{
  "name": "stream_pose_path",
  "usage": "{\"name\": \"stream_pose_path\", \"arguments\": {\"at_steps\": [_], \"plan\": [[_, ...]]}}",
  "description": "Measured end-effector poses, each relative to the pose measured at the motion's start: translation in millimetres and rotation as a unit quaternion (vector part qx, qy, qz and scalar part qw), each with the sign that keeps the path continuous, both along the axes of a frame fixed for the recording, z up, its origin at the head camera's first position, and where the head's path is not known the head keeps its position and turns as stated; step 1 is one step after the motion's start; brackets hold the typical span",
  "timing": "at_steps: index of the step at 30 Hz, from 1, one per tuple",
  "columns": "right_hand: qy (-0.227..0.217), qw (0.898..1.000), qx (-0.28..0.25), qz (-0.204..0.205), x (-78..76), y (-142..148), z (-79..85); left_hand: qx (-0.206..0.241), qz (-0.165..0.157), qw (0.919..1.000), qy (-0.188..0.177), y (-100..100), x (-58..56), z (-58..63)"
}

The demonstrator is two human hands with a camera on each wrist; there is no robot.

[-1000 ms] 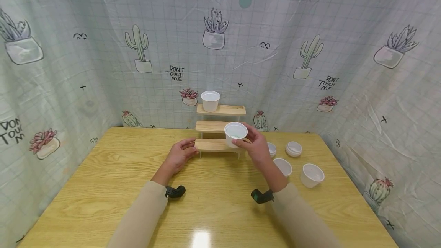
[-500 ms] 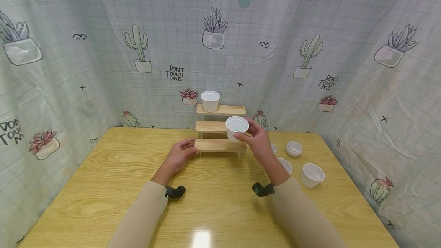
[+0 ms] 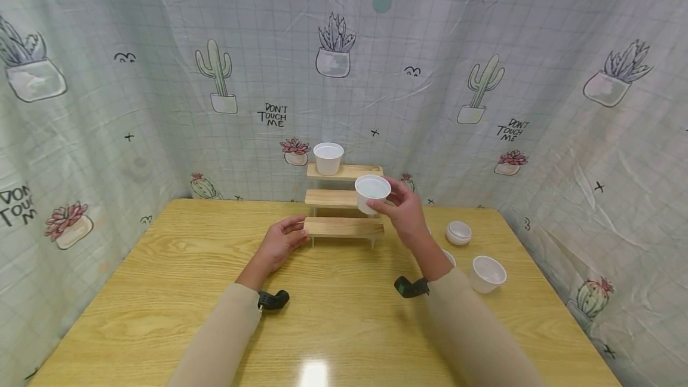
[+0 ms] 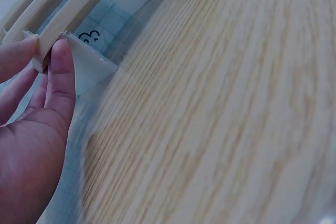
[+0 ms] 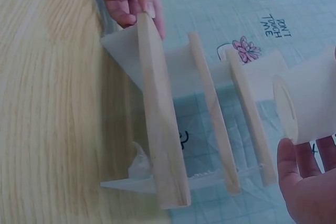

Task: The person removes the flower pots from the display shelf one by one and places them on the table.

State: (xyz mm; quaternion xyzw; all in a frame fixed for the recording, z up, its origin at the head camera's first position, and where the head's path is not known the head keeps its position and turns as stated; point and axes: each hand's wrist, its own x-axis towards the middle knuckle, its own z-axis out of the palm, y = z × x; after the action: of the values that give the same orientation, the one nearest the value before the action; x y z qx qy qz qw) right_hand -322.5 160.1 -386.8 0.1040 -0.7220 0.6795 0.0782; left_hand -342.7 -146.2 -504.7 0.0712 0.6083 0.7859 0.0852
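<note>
My right hand (image 3: 407,211) grips a white plastic cup (image 3: 372,194) by its side, mouth upward, thumb at the front. In the head view the cup overlaps the right part of the middle board (image 3: 328,197) of a three-step wooden shelf; the right wrist view has the cup (image 5: 312,98) apart from the boards. With thumb and fingers, my left hand (image 3: 282,245) pinches the left end of the lowest board (image 3: 344,227); the left wrist view gives this hand (image 4: 37,129) close up. Another white cup (image 3: 328,159) stands at the left of the top board (image 3: 361,172).
To the right on the wooden table (image 3: 333,327) stand a larger white cup (image 3: 487,274) and a low white cup (image 3: 458,233). Another cup (image 3: 449,259) is mostly hidden by my right forearm. A cactus-print curtain (image 3: 279,34) hangs close behind the shelf.
My right hand has lifted the cup from in front of the lowest board, up and slightly right, to the middle board's height. The left hand has kept its place on the shelf.
</note>
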Motion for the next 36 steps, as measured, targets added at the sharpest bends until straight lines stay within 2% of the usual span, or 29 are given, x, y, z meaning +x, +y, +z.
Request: {"name": "stream_pose_path", "arguments": {"at_steps": [8,16,26,36], "plan": [[-0.001,1.000,-0.015,0.008,-6.4,-0.3,2.9,-0.002,0.001,1.0000,-0.006,-0.4,-0.8,-0.2],[-0.009,1.000,0.017,-0.008,-12.3,-0.3,6.7,-0.005,0.000,0.9999,-0.013,-0.3,0.1,3.3],[0.006,1.000,0.000,-0.016,-29.6,-2.1,7.2,-0.009,0.004,0.9997,-0.021,0.9,0.5,4.2],[0.000,1.000,0.017,-0.024,-39.4,-1.2,10.8,-0.011,0.001,0.9997,-0.022,0.2,0.5,5.3]]}}
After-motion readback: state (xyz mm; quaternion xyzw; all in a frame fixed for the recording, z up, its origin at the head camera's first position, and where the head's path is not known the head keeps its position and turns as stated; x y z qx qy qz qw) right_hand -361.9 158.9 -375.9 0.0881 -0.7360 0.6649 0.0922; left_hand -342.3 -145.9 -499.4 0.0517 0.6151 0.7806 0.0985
